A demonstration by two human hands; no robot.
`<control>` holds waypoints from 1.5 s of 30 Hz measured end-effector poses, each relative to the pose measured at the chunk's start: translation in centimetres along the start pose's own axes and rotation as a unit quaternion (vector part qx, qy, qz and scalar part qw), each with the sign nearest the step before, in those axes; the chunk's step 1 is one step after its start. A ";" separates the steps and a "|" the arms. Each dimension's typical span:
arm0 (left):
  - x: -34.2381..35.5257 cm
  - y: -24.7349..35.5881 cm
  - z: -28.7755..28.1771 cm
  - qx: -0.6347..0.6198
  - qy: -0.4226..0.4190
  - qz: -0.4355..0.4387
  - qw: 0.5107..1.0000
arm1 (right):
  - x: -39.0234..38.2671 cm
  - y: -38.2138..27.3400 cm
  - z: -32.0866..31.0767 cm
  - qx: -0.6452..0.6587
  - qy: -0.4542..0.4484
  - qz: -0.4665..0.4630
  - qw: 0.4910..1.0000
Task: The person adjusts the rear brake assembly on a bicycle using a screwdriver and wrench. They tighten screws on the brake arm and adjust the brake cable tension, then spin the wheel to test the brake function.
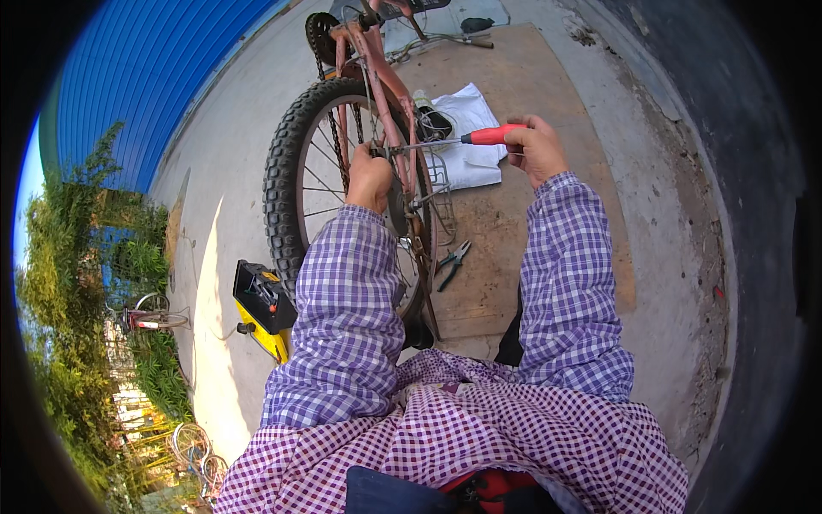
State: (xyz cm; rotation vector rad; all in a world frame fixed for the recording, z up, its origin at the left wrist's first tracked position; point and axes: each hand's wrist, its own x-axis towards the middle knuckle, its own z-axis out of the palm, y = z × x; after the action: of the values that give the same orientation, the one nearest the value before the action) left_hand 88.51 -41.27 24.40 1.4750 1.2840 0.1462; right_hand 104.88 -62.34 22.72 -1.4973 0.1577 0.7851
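Note:
In front of me an upturned bicycle shows its knobbly black tyre (282,180) and a faded pink frame (377,73). My right hand (538,152) is closed round the red handle of a screwdriver (492,135). Its shaft points left, and the tip meets the frame tubes beside the wheel. At that same spot my left hand (370,178) is closed against the frame near the wheel; its fingertips are partly hidden, so what they pinch does not show. A wire basket or rack (441,184) hangs below the tubes.
Pliers (454,264) lie on a brown board (556,231) right of the wheel. White sheeting (471,116) lies behind them. Left of the wheel stands an open black-and-yellow toolbox (265,300) with tools inside. Plants (145,257) and parked bicycles (193,450) are at the far left.

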 end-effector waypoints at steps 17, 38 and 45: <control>-2.5 2.1 0.9 -0.042 0.011 -0.028 0.999 | 0.2 0.2 -0.6 0.045 -0.018 0.024 0.999; 0.5 0.0 1.1 -0.096 0.031 -0.031 0.994 | 0.7 0.0 -1.5 0.015 -0.032 0.045 0.998; 0.8 -0.4 1.4 -0.049 -0.002 -0.007 0.999 | 0.7 -0.1 -1.9 0.013 -0.028 0.038 0.999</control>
State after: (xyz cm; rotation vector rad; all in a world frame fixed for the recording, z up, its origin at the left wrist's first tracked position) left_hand 89.57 -41.60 23.13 1.3823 1.2659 0.1936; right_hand 106.14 -63.86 22.21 -1.4502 0.1830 0.8827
